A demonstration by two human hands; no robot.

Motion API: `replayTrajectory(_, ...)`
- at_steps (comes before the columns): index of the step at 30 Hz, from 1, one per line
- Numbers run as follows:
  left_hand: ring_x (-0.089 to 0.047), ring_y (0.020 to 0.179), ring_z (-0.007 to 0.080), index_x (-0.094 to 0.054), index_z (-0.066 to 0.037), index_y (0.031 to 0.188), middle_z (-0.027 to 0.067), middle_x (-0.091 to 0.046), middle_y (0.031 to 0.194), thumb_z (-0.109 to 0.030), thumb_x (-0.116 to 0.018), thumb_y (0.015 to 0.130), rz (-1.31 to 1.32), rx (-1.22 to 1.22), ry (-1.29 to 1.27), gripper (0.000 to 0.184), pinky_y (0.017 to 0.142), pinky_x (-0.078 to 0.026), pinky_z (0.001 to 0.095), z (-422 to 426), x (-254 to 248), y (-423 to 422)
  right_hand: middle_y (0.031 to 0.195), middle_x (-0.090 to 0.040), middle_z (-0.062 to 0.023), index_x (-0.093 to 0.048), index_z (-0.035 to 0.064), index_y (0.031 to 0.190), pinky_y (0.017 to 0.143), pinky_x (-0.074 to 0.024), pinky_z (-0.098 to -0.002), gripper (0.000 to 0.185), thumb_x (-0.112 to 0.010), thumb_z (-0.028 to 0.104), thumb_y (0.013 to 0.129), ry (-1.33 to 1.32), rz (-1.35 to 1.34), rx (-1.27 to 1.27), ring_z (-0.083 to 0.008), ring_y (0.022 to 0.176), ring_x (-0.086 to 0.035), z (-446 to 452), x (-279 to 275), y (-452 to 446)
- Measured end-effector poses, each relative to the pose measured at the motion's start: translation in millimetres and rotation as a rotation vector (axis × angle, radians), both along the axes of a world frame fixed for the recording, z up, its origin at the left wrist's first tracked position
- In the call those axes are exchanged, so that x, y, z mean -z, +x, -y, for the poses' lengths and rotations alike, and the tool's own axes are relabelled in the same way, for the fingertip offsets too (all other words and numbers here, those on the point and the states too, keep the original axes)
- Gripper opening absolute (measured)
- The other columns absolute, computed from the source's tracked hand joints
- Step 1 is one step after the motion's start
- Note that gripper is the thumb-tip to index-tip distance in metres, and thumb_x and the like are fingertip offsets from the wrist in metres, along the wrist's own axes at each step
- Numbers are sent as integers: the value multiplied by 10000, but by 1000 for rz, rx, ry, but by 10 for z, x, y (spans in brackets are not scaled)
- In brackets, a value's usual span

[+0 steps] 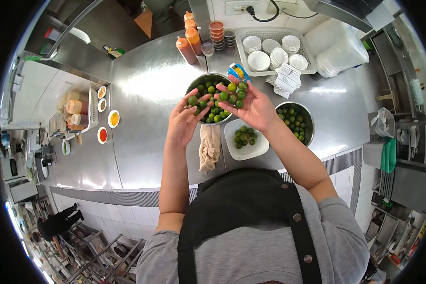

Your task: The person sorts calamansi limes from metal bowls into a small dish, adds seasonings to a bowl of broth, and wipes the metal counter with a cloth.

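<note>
Fingers curve around small green fruits above a steel bowl

Our left hand holds a few of the fruits between loosely bent fingers; our right hand turns its palm up, with several more cradled along its spread, curving fingers. How many each holds we cannot count, since fruits in hand overlap those in the bowl below. Both hands cover much of that bowl, and whether any fingertip touches its contents is hard to tell. Just beyond the right fingers, a blue and yellow object is partly hidden. Print on the white paper slips is too small to read, and what fills the clear plastic bags we cannot make out.

More green fruits lie in a white dish near our apron and in a second steel bowl under our right forearm's outer side. A beige cloth lies beside the dish, on its left.

All this stands on a shiny metal counter, bright with reflected light. Along its far side we see orange sauce bottles, stacked small cups and a pale tray of white bowls. Small sauce dishes sit far left by a white basket. Lower left, a distant person in dark clothing appears small among metal racks, and the lens's black border cuts off the room's edges.
</note>
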State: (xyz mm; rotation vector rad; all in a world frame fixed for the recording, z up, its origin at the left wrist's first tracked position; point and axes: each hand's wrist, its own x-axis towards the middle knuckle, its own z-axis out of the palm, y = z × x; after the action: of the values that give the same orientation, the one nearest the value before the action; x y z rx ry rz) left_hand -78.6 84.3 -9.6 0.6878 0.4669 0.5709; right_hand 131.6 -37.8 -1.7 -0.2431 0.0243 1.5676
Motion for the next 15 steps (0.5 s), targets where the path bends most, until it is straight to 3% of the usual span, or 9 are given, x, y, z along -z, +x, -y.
replayTrajectory(4, -571, 1235, 381, -393, 38, 1451, 291, -540, 1344, 88, -420, 906, -82, -64, 55, 549, 1136, -426, 488, -41, 27, -29, 1440, -479, -265, -456, 37, 1427, 1149, -382, -549, 523, -360, 414, 1079, -9, 30, -27, -439, 1320, -483, -76, 13, -40)
replayTrajectory(10, -591, 1206, 330, -424, 40, 1417, 252, -584, 1271, 61, -432, 940, -211, -166, 130, 477, 1088, -476, 466, -66, 86, 88, 1285, -581, -257, -584, 20, 1118, 1081, -476, -534, 433, -475, 431, 1040, -92, 67, -14, -420, 1246, -550, -286, 173, -87)
replayTrajectory(15, -629, 1099, 274, -455, 23, 1354, 214, -597, 1218, 34, -455, 977, -146, -187, 9, 378, 983, -556, 411, -93, 61, 149, 1202, -613, -237, -584, 26, 1006, 1056, -502, -534, 405, -508, 424, 1024, -149, 64, -19, -399, 1181, -595, -384, 198, -124)
